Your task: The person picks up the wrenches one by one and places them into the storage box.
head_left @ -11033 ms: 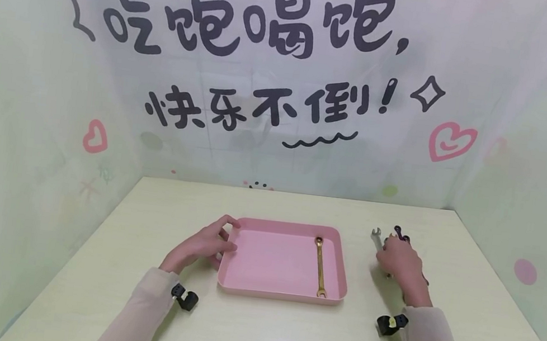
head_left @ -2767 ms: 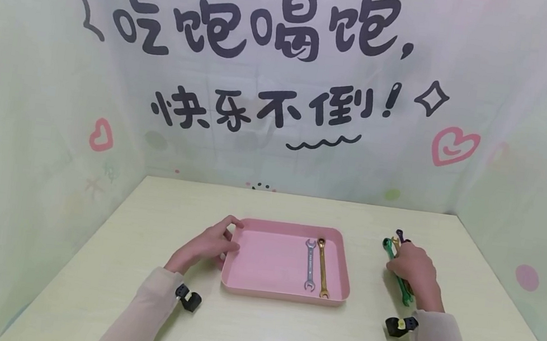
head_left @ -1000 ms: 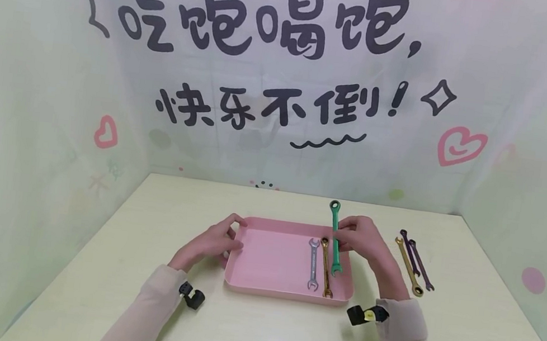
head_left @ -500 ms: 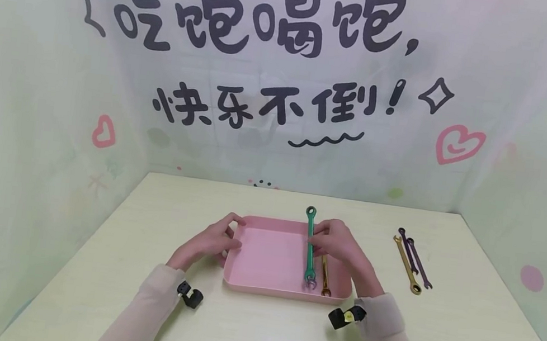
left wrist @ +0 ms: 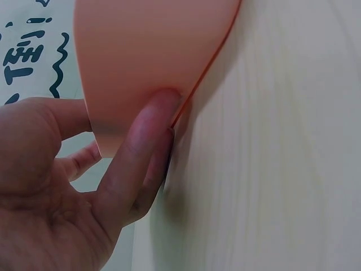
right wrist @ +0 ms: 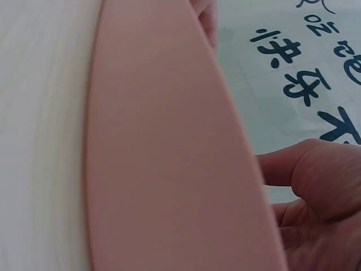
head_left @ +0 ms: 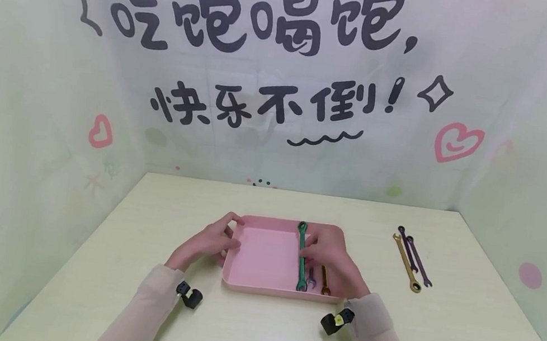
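Note:
A pink tray (head_left: 260, 259) lies on the table in the head view. My left hand (head_left: 204, 244) grips its left side, and in the left wrist view the thumb (left wrist: 149, 130) presses against the tray wall (left wrist: 130, 51). My right hand (head_left: 332, 253) pinches a green combination wrench (head_left: 301, 266) inside the tray, its ring end at the far wall and its open end near the front. Just right of it lie a silver open-end wrench (head_left: 312, 279) and a gold combination wrench (head_left: 325, 283), both partly covered by that hand. In the right wrist view the tray wall hides the wrenches.
On the table right of the tray lie a second gold wrench (head_left: 407, 264) and two dark purple wrenches (head_left: 408, 249), (head_left: 420, 263) close together. Printed cloth walls (head_left: 275, 159) stand behind and on both sides.
My right hand has brought the green wrench from the pile at right, leftward over the silver and gold wrenches, and lowered it into the tray. My left hand has stayed on the tray.

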Motion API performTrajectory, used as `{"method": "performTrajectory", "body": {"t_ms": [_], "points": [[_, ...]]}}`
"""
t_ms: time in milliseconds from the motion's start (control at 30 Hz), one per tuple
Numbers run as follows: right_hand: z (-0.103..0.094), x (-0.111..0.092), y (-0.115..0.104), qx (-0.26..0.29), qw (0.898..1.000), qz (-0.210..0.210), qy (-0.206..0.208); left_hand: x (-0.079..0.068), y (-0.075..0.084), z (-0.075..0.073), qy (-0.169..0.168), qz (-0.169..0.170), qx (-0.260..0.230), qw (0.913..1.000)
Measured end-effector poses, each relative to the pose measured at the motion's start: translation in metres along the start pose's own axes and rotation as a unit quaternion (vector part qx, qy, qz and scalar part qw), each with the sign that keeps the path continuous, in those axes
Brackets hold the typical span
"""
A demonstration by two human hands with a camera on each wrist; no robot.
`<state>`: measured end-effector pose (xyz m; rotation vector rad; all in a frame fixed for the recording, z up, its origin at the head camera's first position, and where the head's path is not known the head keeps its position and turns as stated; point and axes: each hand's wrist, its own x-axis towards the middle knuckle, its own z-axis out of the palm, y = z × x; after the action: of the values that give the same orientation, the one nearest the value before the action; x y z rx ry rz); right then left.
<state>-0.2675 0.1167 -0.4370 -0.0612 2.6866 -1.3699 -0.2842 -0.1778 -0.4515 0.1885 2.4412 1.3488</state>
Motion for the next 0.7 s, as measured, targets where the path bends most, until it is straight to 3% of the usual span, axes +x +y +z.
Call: {"method": "performTrajectory", "body": {"t_ms": [267,500,700], "points": [[0.007,-0.008,-0.001,0.053,0.995,0.083,0.006,0.0,0.001,0.0,-0.001,0.002,0.001,1.0],[0.007,-0.009,-0.006,-0.005,0.998,0.068,-0.001,0.002,0.0,0.001,0.005,-0.001,0.004,1.0],[0.005,-0.011,-0.008,-0.012,0.997,0.071,-0.006,0.001,0.0,0.0,0.002,0.001,0.002,1.0]]}}
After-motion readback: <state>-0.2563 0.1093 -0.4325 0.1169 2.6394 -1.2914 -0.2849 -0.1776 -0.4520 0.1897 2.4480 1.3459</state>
